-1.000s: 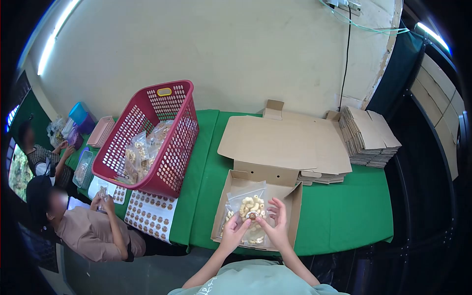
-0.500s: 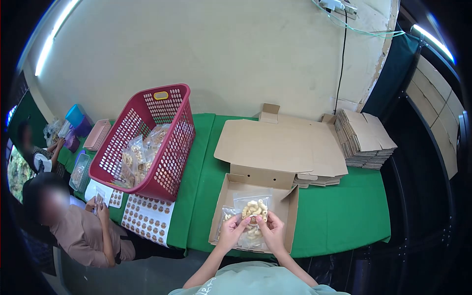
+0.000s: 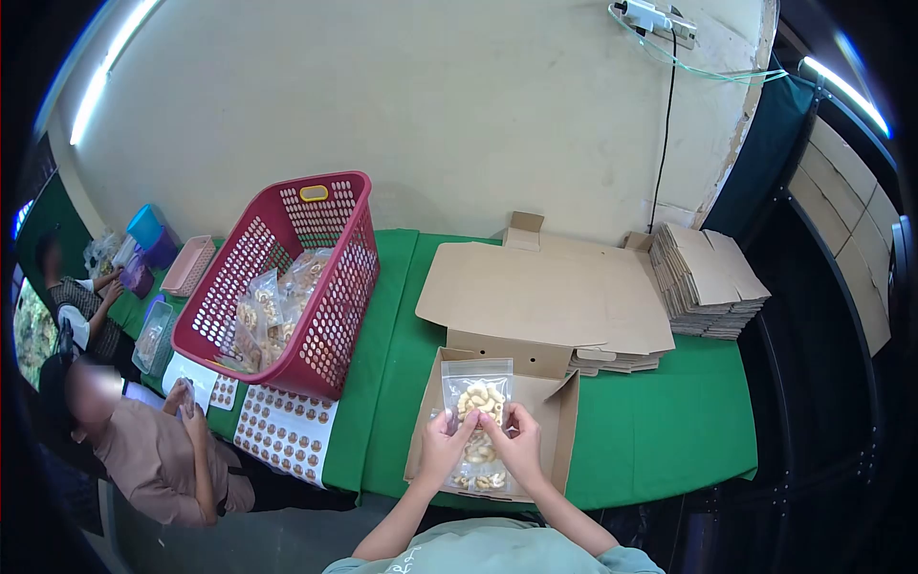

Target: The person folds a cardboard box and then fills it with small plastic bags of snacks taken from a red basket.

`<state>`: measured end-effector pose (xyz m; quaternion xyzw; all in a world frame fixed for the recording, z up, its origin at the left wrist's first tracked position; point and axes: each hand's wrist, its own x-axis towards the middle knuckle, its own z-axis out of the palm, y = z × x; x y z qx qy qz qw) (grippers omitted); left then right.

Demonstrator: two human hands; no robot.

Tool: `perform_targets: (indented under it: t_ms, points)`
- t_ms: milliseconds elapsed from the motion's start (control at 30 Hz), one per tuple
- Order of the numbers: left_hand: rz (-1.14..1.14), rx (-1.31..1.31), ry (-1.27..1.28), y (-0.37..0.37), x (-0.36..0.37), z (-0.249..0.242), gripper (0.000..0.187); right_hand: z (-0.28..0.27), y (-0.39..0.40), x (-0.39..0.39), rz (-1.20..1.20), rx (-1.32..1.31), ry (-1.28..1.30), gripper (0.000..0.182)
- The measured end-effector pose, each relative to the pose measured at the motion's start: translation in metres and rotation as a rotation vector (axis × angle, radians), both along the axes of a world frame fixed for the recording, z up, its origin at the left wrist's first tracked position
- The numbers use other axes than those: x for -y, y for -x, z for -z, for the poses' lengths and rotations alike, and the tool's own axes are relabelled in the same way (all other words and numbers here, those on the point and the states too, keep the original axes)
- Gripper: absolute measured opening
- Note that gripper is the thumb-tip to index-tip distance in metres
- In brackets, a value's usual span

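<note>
A clear zip bag of pale curved snacks (image 3: 477, 392) is held upright above an open cardboard box (image 3: 564, 438). My left hand (image 3: 446, 450) pinches its left side, and my right hand (image 3: 517, 448) pinches its right side. Both thumbs meet on the front of the bag, over the place where a round label showed earlier. Below my hands, another snack bag (image 3: 478, 480) lies inside the box, partly hidden by my fingers and the held bag.
A large red perforated basket (image 3: 330, 330) with several snack bags stands left on the green table (image 3: 669, 421). Label sheets (image 3: 284, 430) lie before it. Flattened cardboard (image 3: 545, 287) and a stack of folded boxes (image 3: 710, 282) sit behind and right. Two people work at the left.
Both hands have raised the bag slightly and turned it more upright toward me. My thumbs now cover the label area. The nearby person at left has shifted a little.
</note>
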<state>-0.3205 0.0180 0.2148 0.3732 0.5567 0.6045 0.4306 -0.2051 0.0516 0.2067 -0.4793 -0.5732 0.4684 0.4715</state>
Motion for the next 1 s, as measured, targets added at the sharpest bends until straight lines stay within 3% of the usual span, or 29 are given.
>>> perform_targets:
  t_ms: [100, 333, 433, 500, 600, 700, 1000]
  points:
    - [0.079, -0.025, 0.035, -0.001, -0.002, -0.003, 0.017, 0.012, -0.002, -0.001, 0.044, -0.129, 0.010, 0.021]
    - [0.240, 0.034, 0.007, 0.000, -0.008, 0.006, 0.021, 0.006, -0.013, 0.005, 0.094, -0.040, -0.077, 0.015]
    - [0.157, 0.222, 0.017, -0.006, -0.008, 0.006, 0.021, 0.012, -0.011, 0.002, 0.051, -0.132, 0.000, 0.018]
    - [0.109, 0.149, 0.043, -0.002, -0.005, 0.013, 0.021, 0.010, -0.012, 0.002, -0.021, -0.156, 0.125, 0.022]
    - [0.091, 0.109, 0.061, 0.000, -0.001, 0.011, 0.021, -0.007, -0.012, 0.008, -0.094, 0.144, 0.055, 0.026]
    - [0.118, 0.142, 0.066, -0.004, -0.002, 0.011, 0.021, 0.006, -0.014, 0.004, -0.095, -0.084, 0.077, 0.028]
    - [0.160, 0.032, 0.075, 0.001, -0.006, 0.002, 0.026, 0.013, -0.018, -0.003, -0.083, -0.065, -0.038, 0.028]
